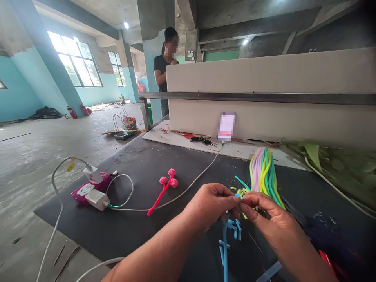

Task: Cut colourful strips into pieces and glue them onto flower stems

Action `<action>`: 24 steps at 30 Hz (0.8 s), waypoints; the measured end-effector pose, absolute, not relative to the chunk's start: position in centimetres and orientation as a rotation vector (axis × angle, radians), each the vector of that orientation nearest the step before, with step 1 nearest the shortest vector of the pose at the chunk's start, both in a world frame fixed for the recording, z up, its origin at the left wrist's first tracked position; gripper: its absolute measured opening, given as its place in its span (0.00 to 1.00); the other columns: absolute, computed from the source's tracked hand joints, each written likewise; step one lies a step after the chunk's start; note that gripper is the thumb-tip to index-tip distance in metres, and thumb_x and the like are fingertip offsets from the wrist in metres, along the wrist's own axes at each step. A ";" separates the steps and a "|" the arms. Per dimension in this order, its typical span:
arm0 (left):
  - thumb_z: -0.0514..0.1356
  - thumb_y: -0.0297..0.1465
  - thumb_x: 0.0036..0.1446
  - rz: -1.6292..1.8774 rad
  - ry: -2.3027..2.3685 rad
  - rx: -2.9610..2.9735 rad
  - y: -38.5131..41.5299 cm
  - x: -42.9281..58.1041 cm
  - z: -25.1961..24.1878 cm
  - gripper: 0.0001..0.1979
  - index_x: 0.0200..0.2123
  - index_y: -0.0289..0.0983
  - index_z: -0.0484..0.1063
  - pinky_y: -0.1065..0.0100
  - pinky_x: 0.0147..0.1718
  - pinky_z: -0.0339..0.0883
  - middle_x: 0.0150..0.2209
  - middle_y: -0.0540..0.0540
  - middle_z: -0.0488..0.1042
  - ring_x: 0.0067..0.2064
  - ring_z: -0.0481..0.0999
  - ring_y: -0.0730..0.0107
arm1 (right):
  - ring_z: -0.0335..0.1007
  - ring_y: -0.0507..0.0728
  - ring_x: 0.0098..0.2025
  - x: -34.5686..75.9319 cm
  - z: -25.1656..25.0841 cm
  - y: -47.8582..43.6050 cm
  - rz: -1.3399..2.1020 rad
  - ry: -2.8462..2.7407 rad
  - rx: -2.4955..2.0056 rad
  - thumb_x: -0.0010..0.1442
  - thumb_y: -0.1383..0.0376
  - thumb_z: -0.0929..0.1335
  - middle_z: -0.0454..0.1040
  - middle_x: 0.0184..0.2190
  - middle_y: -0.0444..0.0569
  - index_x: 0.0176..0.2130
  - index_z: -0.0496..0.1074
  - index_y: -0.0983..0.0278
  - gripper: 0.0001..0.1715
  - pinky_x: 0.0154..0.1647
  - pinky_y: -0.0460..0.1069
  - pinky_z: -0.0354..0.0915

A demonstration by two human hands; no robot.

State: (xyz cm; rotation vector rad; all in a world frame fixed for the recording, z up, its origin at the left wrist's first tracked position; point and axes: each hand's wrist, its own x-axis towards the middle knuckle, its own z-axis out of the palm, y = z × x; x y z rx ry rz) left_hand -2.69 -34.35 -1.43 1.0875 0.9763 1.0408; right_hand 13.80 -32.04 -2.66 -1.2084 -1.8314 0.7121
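My left hand [210, 205] is closed in a pinch on a blue pipe cleaner [225, 246], whose long end hangs below the fingers. My right hand [270, 215] meets it fingertip to fingertip, thumb and forefinger pinched on the same blue piece, whose worked end is mostly covered. Under and beside the hands lie short cut blue pieces [235, 227] and small yellow-green pieces [242, 192]. Just behind the right hand rests a bundle of pastel pipe cleaners [263, 170] in lilac, yellow and green. A pink pipe-cleaner sprig with three round buds [164, 190] lies left of my hands.
On the black tabletop [132, 231], a pink power strip [102, 184] holds white chargers. A white cable [188, 188] runs to a propped phone [226, 126]. Pliers-like dark tools [204, 140] lie near it. Behind a metal rail [252, 97] and pale block, a person [160, 74] stands.
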 end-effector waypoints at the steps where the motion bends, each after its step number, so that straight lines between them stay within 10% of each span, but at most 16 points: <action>1: 0.60 0.39 0.48 1.042 0.973 1.087 -34.3 -2.7 -1.5 0.13 0.28 0.34 0.68 0.77 0.14 0.47 0.22 0.50 0.72 0.16 0.58 0.84 | 0.69 0.63 0.37 13.8 -2.7 -32.0 0.674 -1.838 -1.210 0.48 0.47 0.68 0.74 0.30 0.48 0.26 0.72 0.59 0.18 0.44 0.56 0.62; 24: 0.59 0.37 0.49 1.061 0.968 1.052 -34.2 -2.6 -1.4 0.11 0.28 0.35 0.65 0.78 0.11 0.49 0.24 0.49 0.72 0.15 0.59 0.84 | 0.71 0.62 0.36 14.4 -3.4 -31.6 0.718 -1.703 -1.332 0.48 0.50 0.68 0.77 0.31 0.49 0.30 0.74 0.61 0.18 0.42 0.53 0.65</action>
